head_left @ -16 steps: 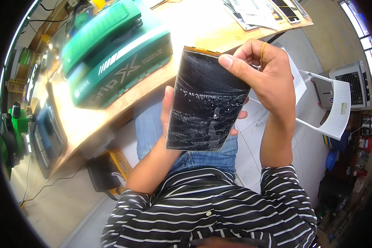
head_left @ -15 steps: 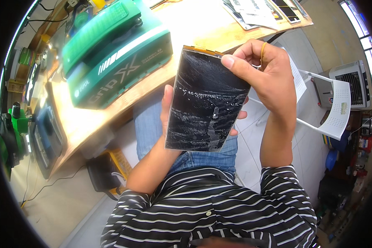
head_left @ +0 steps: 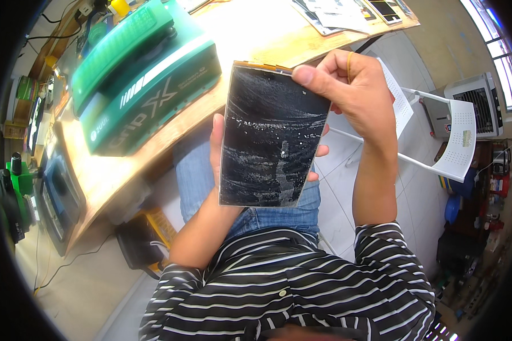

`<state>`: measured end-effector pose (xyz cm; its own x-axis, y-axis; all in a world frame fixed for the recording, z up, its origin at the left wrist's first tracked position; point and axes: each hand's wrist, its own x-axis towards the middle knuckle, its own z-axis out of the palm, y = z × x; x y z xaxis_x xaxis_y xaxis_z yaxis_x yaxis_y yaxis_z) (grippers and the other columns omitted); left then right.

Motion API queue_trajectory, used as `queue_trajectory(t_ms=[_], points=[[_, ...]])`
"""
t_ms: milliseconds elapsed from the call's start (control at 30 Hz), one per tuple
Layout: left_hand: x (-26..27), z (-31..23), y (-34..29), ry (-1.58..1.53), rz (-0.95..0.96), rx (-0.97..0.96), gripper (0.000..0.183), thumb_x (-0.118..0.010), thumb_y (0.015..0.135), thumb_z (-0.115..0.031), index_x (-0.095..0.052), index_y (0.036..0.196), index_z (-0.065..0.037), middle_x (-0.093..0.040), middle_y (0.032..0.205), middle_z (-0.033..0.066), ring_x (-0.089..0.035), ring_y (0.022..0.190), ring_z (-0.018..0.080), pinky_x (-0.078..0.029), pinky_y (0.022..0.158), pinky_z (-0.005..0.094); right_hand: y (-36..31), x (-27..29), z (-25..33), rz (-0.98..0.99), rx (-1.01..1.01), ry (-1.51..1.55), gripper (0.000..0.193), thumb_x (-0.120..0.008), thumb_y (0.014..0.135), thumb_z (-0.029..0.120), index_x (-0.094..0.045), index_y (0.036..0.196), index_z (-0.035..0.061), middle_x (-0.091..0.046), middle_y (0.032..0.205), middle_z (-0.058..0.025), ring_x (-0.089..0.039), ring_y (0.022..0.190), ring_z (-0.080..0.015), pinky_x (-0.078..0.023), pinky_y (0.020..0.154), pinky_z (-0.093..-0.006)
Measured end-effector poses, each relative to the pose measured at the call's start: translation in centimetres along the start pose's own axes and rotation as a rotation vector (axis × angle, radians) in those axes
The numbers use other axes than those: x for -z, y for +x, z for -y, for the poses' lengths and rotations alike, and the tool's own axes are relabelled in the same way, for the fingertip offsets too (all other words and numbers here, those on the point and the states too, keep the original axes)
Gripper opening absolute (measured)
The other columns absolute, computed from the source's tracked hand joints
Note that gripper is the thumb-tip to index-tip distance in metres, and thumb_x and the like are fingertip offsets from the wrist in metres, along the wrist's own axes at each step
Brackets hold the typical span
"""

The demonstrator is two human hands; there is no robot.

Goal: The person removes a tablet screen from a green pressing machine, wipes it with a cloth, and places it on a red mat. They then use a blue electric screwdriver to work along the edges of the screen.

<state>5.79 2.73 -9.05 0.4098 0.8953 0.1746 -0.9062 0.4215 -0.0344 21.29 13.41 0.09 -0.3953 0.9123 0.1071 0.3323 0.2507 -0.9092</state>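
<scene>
A thin black display panel (head_left: 267, 142), smeared with whitish streaks and specks, is held tilted above my lap. A gold-coloured strip (head_left: 261, 66) runs along its top edge. My left hand (head_left: 218, 142) cradles the panel from behind; its thumb shows at the left edge and fingertips show past the right edge. At the upper right corner, my right hand (head_left: 358, 96) is closed, its thumb against the top edge beside the strip. Its other fingers are curled and partly hidden, so whether it pinches the panel itself or a small bit there is unclear.
A green machine or case (head_left: 148, 85) stands on the wooden table (head_left: 102, 187) to the left. Papers (head_left: 338, 14) and a phone-like panel (head_left: 385, 10) lie at the far right of the table. A white perforated chair (head_left: 461, 139) is at the right, near a boxy appliance (head_left: 475, 105).
The surroundings have shifted slightly left in view. My right thumb sits a little higher and farther right along the panel's top edge; my left hand keeps its hold.
</scene>
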Motion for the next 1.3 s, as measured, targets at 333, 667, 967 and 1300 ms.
queue_trajectory(t_ms=[333, 667, 967, 1300], points=[[-0.2, 0.0, -0.4, 0.002, -0.058, 0.013, 0.102, -0.038, 0.088, -0.081, -0.018, 0.159, -0.01, -0.026, 0.156, 0.0305, -0.031, 0.136, 0.0618, -0.034, 0.099, 0.0797, 0.2, 0.8, -0.5, 0.104, -0.08, 0.101, 0.02, -0.077, 0.085, 0.022, -0.07, 0.082, 0.003, -0.061, 0.062, 0.0023, -0.049, 0.049, -0.0023, -0.036, 0.043, -0.0178], [-1.1, -0.1, 1.1, -0.02, -0.038, -0.024, 0.1, -0.036, 0.089, -0.081, -0.02, 0.159, -0.011, -0.026, 0.157, 0.0285, -0.03, 0.136, 0.0623, -0.032, 0.098, 0.0816, 0.0, -0.3, -0.2, 0.011, -0.048, 0.098, 0.031, -0.074, 0.089, 0.033, -0.07, 0.083, 0.0031, -0.061, 0.062, 0.0022, -0.048, 0.046, -0.0024, -0.034, 0.042, -0.0182], [-0.9, -0.1, 1.6, -0.071, 0.039, -0.009, 0.102, -0.037, 0.088, -0.081, -0.019, 0.159, -0.009, -0.028, 0.156, 0.0293, -0.031, 0.137, 0.0614, -0.031, 0.098, 0.0821, 0.3, 0.4, -1.8, -0.058, -0.104, 0.212, 0.025, -0.066, 0.093, 0.023, -0.071, 0.089, -0.0013, -0.06, 0.057, -0.0005, -0.053, 0.043, -0.0068, -0.039, 0.041, -0.0194], [-0.3, -0.2, 4.4, -0.098, 0.089, -0.162, 0.09, -0.04, 0.091, -0.077, -0.043, 0.146, -0.006, -0.056, 0.136, 0.0204, -0.061, 0.12, 0.0332, -0.054, 0.097, 0.0569, -1.1, -2.7, -1.6, -0.2, 0.152, 0.363, 0.091, -0.082, 0.084, 0.024, -0.027, 0.145, -0.0152, -0.057, 0.128, -0.0234, -0.063, 0.105, -0.0194, -0.055, 0.084, -0.0274]])
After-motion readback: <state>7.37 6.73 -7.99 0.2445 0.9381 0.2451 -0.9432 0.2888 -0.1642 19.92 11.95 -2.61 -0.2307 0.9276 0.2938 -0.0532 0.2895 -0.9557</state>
